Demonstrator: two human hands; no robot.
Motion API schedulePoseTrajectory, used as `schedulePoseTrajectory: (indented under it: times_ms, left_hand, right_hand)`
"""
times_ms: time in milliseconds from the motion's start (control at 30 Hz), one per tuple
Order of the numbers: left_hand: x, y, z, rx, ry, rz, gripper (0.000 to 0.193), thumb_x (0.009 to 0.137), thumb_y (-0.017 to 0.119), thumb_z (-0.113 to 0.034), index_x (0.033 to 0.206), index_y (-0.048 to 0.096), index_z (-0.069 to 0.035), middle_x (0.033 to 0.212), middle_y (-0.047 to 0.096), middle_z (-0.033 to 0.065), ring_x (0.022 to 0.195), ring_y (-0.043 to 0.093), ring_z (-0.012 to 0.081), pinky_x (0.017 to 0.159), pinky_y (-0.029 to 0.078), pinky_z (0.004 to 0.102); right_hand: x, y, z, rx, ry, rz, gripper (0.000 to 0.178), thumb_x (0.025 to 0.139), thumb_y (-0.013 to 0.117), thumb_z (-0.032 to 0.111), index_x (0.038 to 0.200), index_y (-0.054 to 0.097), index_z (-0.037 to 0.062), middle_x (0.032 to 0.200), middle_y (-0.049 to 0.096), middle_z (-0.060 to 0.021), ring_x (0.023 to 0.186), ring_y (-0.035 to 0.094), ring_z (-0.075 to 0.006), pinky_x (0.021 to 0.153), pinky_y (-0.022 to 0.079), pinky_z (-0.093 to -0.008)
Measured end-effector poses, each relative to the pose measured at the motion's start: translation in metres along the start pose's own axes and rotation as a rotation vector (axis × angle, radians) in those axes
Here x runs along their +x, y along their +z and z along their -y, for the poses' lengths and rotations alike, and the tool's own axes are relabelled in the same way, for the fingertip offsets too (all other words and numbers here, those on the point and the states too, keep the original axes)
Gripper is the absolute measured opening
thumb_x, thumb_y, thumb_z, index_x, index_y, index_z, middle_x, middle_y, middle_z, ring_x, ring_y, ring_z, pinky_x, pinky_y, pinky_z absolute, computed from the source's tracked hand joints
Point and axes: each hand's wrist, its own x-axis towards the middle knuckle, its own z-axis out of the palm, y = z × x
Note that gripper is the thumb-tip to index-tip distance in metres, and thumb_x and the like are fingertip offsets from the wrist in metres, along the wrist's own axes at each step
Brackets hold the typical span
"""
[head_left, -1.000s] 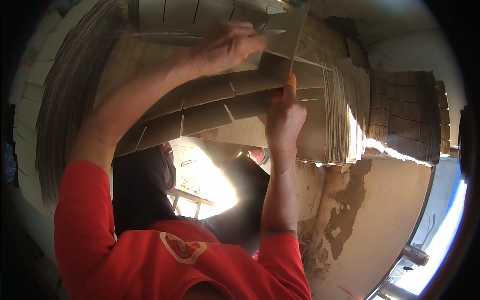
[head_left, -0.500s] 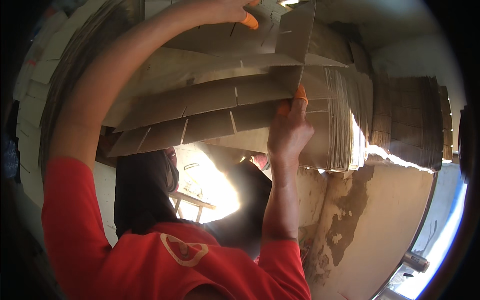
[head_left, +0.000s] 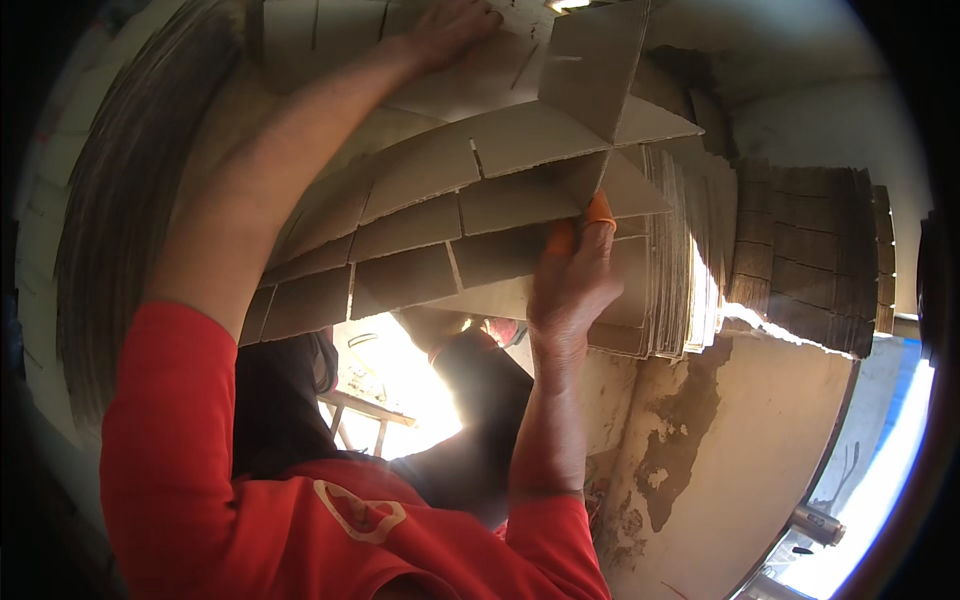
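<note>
Orange finger covers show on my right hand [head_left: 572, 285], which pinches the lower end of an upright cardboard strip [head_left: 592, 75]. That strip crosses several long slotted cardboard strips [head_left: 405, 235], which lie in rows slanting down to the left, their slots showing as short cuts. My left hand [head_left: 452, 32] reaches over these rows to the top, beside a flat slotted cardboard sheet [head_left: 345, 25]. Its fingers are curled and partly turned away, so what they hold, if anything, is hidden.
To the right stands a stack of cardboard sheets [head_left: 672, 250], with a darker slotted stack [head_left: 815, 250] beyond it. Another tall cardboard stack [head_left: 120, 220] is on the left. Below right is a stained, peeling wall [head_left: 760, 430]. A small wooden stool [head_left: 370, 408] shows in bright light below.
My left hand has shifted left, and its fingers have curled, hiding the orange cover. The long slotted strips have tilted and spread into clearer rows. My right hand keeps its grip on the upright strip.
</note>
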Motion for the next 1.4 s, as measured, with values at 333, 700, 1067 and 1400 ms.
schedulePoseTrajectory:
  times_ms: [333,700,1067,1400]
  left_hand:
    - [0.004,-0.026,-0.008,0.027,0.006,0.02,0.013,0.077,0.057,-0.006,0.09,0.06,-0.006,0.093,0.061,0.0116,0.091,0.059,0.0314,0.073,0.049,0.0427]
    - [-0.007,-0.034,-0.016,-0.091,0.194,-0.198,0.023,0.072,0.06,-0.005,0.094,0.066,-0.01,0.081,0.061,0.0088,0.082,0.061,0.0276,0.066,0.051,0.0383]
    - [-0.017,-0.045,-0.032,-0.095,0.231,-0.224,0.01,0.07,0.058,0.001,0.077,0.056,-0.006,0.067,0.057,0.0126,0.067,0.059,0.0317,0.055,0.046,0.0413]
    - [-0.04,-0.054,-0.049,-0.264,0.198,-0.163,0.014,0.065,0.06,0.005,0.075,0.055,-0.003,0.066,0.056,0.0147,0.066,0.058,0.0325,0.057,0.046,0.0419]
  right_hand:
    - [0.001,-0.007,0.008,0.087,0.024,0.017,0.053,0.077,0.056,-0.011,0.128,0.048,-0.0027,0.105,0.065,-0.0192,0.077,0.069,-0.0251,0.058,0.055,-0.0281]
    - [-0.001,-0.01,0.01,0.012,-0.004,0.057,0.049,0.079,0.058,-0.008,0.127,0.05,-0.0034,0.087,0.066,-0.0208,0.058,0.065,-0.028,0.048,0.05,-0.0326]
    - [0.001,-0.015,0.012,-0.081,-0.025,0.086,0.044,0.082,0.06,-0.002,0.125,0.051,-0.0019,0.077,0.065,-0.0179,0.049,0.06,-0.0277,0.042,0.046,-0.0357]
    - [0.003,-0.027,0.024,-0.158,0.054,0.314,0.03,0.088,0.056,0.007,0.117,0.053,-0.0003,0.069,0.061,-0.0158,0.048,0.059,-0.0299,0.041,0.044,-0.0375]
